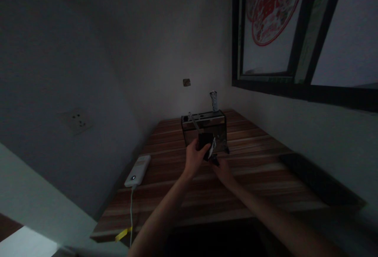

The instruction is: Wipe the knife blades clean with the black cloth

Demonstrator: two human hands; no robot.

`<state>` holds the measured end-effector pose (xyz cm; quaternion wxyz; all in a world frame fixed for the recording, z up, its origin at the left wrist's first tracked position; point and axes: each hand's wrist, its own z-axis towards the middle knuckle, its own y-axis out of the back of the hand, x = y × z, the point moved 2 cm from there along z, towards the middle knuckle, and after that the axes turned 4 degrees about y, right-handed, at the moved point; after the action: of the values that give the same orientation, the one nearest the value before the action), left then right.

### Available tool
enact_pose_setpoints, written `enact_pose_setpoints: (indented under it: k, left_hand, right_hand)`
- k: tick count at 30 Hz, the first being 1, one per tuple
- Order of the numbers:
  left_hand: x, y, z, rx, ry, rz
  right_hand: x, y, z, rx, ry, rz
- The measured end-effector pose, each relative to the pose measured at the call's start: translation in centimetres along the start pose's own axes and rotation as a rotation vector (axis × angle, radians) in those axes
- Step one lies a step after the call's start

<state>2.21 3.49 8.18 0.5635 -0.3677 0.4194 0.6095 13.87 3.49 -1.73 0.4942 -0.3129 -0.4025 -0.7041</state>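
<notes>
My left hand [195,155] is closed around a black, flat, box-like object [206,140], with the thumb across its front. A crumpled white piece [212,148] shows along the object's right side. My right hand [221,167] is at the lower right of it, fingers bent around a small dark part [215,160]; dim light hides whether this part is joined to the black object. Just behind stands a dark-framed box with a see-through or shiny front [221,133]. A thin grey bar [193,121] slants in front of its top edge.
Wood-striped table [165,170] against the walls. On the box stands a silvery cylinder [214,101]. At left lie a white device [138,170] with a cable [131,209] and a yellow strip [123,233]; at right, a long dark slab [319,178]. A wall socket [77,121] and window frame [265,79] flank the table.
</notes>
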Motion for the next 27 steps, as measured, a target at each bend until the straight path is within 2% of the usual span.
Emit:
enact_pose_setpoints:
  k: [7, 27]
  left_hand:
    - [2.2, -1.2, -1.7, 0.044, -0.018, 0.134]
    - [2.7, -0.8, -1.8, -0.003, -0.002, 0.127]
  right_hand:
    - [0.5, 0.2, -0.2, 0.014, -0.011, 0.072]
    - [0.1, -0.1, 0.0, 0.05, -0.014, 0.042]
